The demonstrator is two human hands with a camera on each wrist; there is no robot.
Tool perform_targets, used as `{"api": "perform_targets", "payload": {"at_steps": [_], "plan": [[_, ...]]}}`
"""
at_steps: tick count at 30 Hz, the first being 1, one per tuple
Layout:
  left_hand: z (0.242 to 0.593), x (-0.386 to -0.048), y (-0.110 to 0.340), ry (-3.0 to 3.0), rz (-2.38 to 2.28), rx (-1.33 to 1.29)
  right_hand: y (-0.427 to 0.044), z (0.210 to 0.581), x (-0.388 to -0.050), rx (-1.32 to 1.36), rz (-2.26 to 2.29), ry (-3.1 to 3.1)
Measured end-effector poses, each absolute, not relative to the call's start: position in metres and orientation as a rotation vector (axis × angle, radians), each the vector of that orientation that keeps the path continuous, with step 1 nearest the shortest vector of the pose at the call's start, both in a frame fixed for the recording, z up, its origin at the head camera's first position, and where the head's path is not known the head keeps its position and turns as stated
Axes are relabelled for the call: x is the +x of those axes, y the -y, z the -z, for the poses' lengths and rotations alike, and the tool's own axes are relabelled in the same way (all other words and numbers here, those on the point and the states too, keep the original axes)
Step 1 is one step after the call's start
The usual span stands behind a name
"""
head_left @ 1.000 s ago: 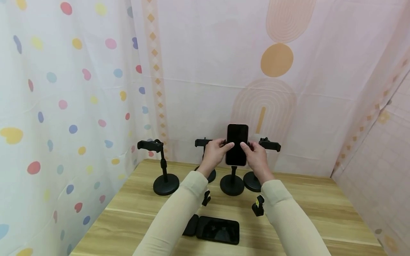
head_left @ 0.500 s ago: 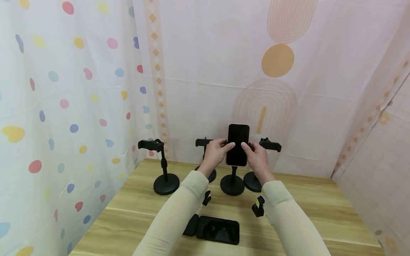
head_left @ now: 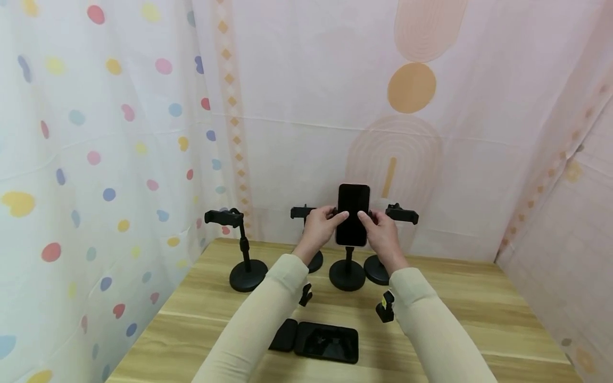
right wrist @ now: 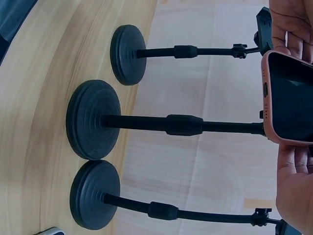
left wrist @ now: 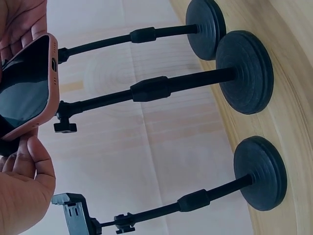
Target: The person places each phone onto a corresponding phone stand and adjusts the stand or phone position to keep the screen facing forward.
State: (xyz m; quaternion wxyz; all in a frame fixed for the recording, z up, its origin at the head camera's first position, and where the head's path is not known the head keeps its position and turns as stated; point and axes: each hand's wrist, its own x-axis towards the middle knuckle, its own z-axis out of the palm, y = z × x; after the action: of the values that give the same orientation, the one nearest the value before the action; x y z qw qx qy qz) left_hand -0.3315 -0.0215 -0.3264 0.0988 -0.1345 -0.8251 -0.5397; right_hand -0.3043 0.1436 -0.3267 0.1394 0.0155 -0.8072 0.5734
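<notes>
An upright phone point(head_left: 353, 199) with a dark screen and pink edge point(left wrist: 53, 88) stands at the top of a black stand point(head_left: 347, 275). My left hand point(head_left: 318, 230) grips its left side, thumb on the screen and fingers behind. From the right side my right hand point(head_left: 382, 237) grips it likewise, thumb on the screen. The right wrist view shows the phone point(right wrist: 293, 98) above the stand's pole point(right wrist: 225, 127), with my right hand point(right wrist: 296, 193) beside its edge. Fingers behind the phone, and the holder there, are mostly hidden.
Three more black stands point(head_left: 248, 275) point(head_left: 315, 261) point(head_left: 377, 270) are on the wooden table point(head_left: 455, 314). Nearer lie a dark phone point(head_left: 327, 342) and another dark one point(head_left: 285, 335) beside it. Small black objects point(head_left: 305, 295) point(head_left: 385, 307) show near the sleeves. Curtains hang behind.
The head view has shifted very slightly. Both hands keep their grip on the phone, with no clear movement against the stand.
</notes>
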Motion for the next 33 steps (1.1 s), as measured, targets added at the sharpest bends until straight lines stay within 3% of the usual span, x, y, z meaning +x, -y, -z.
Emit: {"api": "perform_targets", "payload": {"at_steps": [33], "plan": [[0.340, -0.322, 0.034, 2.458, 1.553, -0.518, -0.155, 0.328, -0.297, 0.198, -1.689, 2.378]]}}
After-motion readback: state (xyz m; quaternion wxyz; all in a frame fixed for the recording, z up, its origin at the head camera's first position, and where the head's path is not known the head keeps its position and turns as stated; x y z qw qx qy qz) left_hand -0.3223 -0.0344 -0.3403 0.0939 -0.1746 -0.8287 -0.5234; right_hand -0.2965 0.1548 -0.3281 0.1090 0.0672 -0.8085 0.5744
